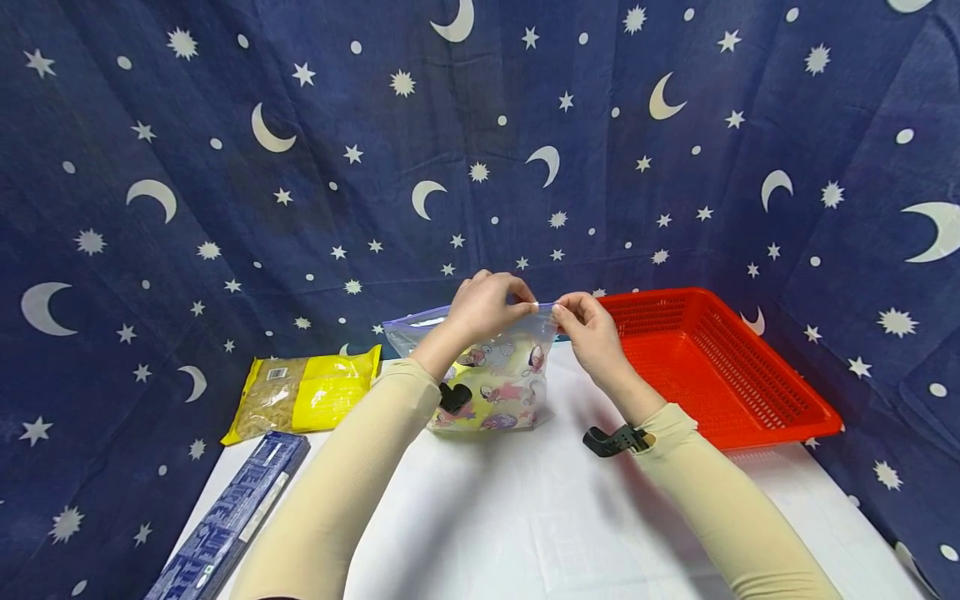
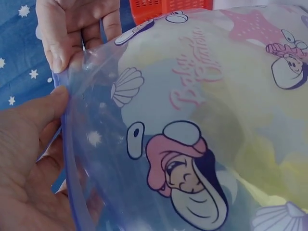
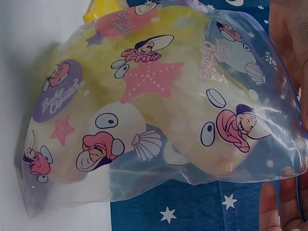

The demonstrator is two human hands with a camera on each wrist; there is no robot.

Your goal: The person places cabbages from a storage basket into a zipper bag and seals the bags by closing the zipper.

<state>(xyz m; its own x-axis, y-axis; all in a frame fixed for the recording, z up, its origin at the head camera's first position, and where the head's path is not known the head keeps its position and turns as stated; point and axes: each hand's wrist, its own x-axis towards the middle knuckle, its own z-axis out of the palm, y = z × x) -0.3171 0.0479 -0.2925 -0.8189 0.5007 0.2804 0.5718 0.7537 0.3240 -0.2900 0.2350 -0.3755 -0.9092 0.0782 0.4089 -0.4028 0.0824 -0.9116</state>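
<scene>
A clear zip bag printed with cartoon figures, shells and pink starfish stands on the table, with something yellow and pale inside. Along its top runs a purple zip strip. My left hand pinches this strip close to the bag's right corner, thumb on the near side. Right at that corner, my right hand pinches the strip's end between thumb and fingers. Both hands are nearly touching. In the right wrist view the bag's printed side bulges over its contents.
A red plastic basket stands to the right, behind my right forearm. To the left lies a yellow packet with a see-through window. A long dark-blue box lies nearer, along the left table edge. Behind hangs a starry blue cloth.
</scene>
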